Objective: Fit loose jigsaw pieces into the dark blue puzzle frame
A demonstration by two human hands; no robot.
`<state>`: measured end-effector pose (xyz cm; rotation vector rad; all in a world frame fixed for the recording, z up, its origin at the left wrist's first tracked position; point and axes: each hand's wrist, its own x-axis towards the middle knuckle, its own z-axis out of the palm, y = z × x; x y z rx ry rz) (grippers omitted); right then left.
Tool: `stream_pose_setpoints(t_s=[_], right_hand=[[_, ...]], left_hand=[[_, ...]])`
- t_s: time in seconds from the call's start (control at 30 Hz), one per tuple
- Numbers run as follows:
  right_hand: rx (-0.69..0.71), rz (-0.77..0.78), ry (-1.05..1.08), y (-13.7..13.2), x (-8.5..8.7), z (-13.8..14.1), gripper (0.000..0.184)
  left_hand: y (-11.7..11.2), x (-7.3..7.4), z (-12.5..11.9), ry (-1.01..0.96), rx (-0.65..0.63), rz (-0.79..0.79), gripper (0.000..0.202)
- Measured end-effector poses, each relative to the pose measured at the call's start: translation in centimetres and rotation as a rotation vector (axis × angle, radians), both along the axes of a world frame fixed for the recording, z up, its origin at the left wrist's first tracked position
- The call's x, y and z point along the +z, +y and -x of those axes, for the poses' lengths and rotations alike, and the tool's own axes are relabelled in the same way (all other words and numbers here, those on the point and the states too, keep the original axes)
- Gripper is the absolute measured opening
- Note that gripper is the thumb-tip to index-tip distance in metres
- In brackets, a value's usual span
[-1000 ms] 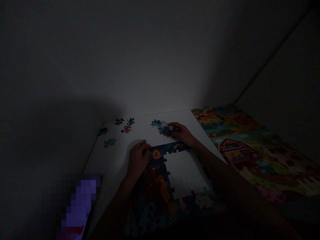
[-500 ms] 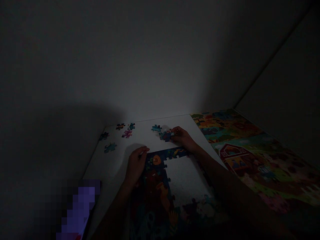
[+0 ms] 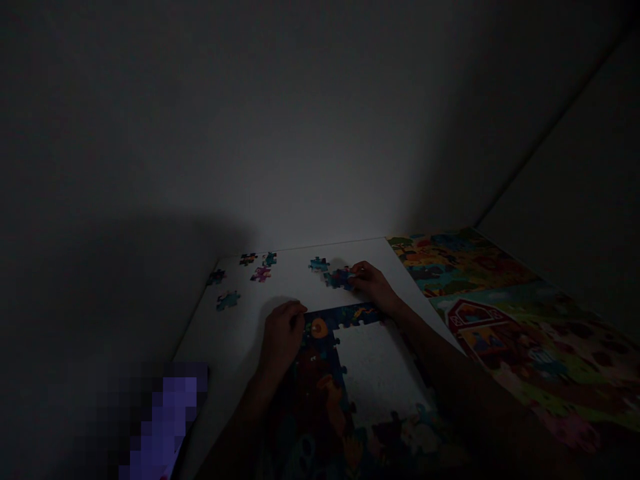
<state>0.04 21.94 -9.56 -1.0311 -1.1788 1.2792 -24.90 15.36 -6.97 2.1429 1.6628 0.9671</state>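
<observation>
A partly assembled jigsaw puzzle (image 3: 313, 367) lies on the white table, with dark blue and brown animal pictures around a gap in its middle. Beyond its far edge, my right hand (image 3: 370, 283) pinches a blue jigsaw piece (image 3: 341, 277), which overlaps or lies against another piece; the dimness hides which. A loose teal piece (image 3: 319, 264) is just left of that. My left hand (image 3: 284, 330) rests by the puzzle's far left corner, fingers curled together, with nothing visible in them.
Several loose pieces lie at the far left, among them a pink one (image 3: 261, 273) and a teal one (image 3: 229, 300). Finished-looking picture puzzles, including a farm scene (image 3: 525, 347), cover the right side. A wall (image 3: 300, 167) rises behind the table. A pixelated purple shape (image 3: 165, 427) is at lower left.
The whole view has shifted slightly, so everything sits a little lower and further right. The right hand stays at the blue piece, which looks turned a little; the left hand stays by the corner.
</observation>
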Motion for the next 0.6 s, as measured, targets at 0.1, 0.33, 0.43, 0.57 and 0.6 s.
stream_pose_setpoints(t_s=[0.1, 0.33, 0.43, 0.57, 0.6], right_hand=[[-0.103, -0.096, -0.079, 0.0, -0.3, -0.3, 0.032], [-0.274, -0.138, -0.435, 0.0, -0.3, -2.3, 0.045], [-0.358, -0.101, -0.622, 0.4, -0.7, -3.4, 0.043], [-0.452, -0.056, -0.794, 1.3, -1.9, -4.3, 0.045], [-0.46, -0.055, -0.828, 1.4, -2.2, -4.3, 0.046]], left_hand=[[-0.2, 0.1, -0.2, 0.07, -0.003, -0.003, 0.024], [-1.0, -0.1, -0.5, 0.218, 0.016, 0.001, 0.025], [-1.5, 0.0, -0.6, 0.259, 0.0, 0.032, 0.027], [-1.5, 0.5, -0.5, 0.262, 0.041, 0.039, 0.03], [-1.4, 0.6, -0.4, 0.26, 0.069, 0.034, 0.031]])
